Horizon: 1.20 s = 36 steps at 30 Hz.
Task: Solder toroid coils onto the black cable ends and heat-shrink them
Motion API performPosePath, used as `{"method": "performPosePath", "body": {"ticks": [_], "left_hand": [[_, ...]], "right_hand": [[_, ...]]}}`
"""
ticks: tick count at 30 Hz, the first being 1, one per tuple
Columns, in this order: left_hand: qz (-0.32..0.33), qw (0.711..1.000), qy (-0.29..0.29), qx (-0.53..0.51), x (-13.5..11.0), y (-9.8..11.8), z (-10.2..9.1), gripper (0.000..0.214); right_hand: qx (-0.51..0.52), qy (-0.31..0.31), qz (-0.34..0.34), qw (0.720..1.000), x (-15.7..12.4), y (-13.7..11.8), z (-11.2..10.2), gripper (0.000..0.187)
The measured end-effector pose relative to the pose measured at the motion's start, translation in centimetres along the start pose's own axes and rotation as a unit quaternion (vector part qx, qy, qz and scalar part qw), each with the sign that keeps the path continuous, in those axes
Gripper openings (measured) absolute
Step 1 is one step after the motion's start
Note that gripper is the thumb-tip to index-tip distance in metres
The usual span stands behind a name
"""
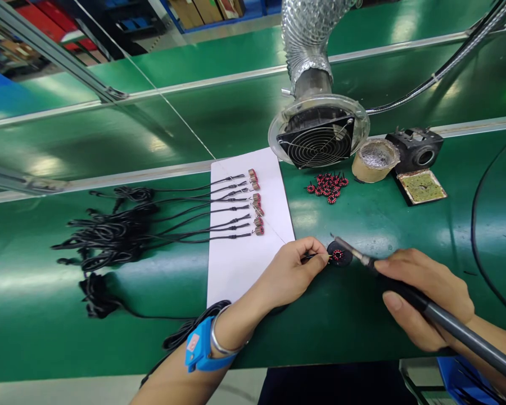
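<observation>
My left hand (297, 269) pinches the end of a black cable, and thin wire tips show just past the fingertips. Right beside those tips, a small red-and-black ring part (338, 255) rests on a round black pad (346, 260). My right hand (425, 295) is wrapped round a soldering iron (409, 292). The iron's tip points up and left, above the pad and apart from the ring part. A blue wrist strap (204, 346) and a metal bangle circle my left wrist.
A white sheet (231, 270) holds several cable ends with small parts. Bundled black cables (105, 230) lie left. Loose red-and-black rings (326, 185) sit below a fume extractor fan (320, 143). Further right are a round tub (375, 160), an iron stand (417, 149) and a sponge tray (422, 187).
</observation>
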<state>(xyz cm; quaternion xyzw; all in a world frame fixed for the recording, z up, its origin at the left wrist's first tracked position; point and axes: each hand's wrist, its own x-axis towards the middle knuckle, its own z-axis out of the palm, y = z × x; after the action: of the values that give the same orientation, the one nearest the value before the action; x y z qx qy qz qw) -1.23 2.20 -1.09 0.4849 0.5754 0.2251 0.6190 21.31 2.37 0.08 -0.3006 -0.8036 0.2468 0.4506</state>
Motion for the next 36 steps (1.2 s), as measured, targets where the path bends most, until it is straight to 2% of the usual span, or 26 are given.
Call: {"method": "performPosePath", "body": {"ticks": [3, 8, 11, 14, 17, 21, 28, 36], "left_hand": [[0.009, 1.000, -0.015, 0.000, -0.2, 0.1, 0.0, 0.021], [0.041, 0.998, -0.044, -0.016, -0.3, 0.2, 0.1, 0.021], [0.051, 0.997, -0.053, -0.004, -0.5, 0.3, 0.1, 0.020], [0.065, 0.996, -0.043, 0.040, -0.7, 0.4, 0.1, 0.020], [0.071, 0.995, -0.024, 0.070, -0.8, 0.4, 0.2, 0.021], [0.069, 0.997, -0.018, 0.031, -0.5, 0.0, 0.4, 0.023], [0.058, 0.998, -0.030, -0.024, -0.3, -0.1, 0.5, 0.023], [0.050, 0.997, -0.058, 0.012, -0.1, -0.3, 0.3, 0.023]], "right_hand": [[-0.012, 0.009, 0.003, 1.000, 0.5, 0.8, 1.2, 0.042], [-0.026, -0.048, -0.011, 0.998, 1.2, 1.9, 3.3, 0.028], [-0.040, -0.051, -0.031, 0.997, 1.2, 2.1, 3.8, 0.026], [-0.068, -0.031, -0.048, 0.996, 1.0, 2.2, 3.8, 0.025], [-0.076, -0.034, -0.036, 0.996, 0.8, 2.2, 3.6, 0.027], [-0.073, -0.051, -0.033, 0.995, 0.7, 2.3, 3.7, 0.032], [-0.053, -0.047, -0.030, 0.997, 0.9, 2.3, 4.0, 0.030], [-0.099, -0.098, -0.128, 0.982, 0.7, 2.7, 3.4, 0.026]]}}
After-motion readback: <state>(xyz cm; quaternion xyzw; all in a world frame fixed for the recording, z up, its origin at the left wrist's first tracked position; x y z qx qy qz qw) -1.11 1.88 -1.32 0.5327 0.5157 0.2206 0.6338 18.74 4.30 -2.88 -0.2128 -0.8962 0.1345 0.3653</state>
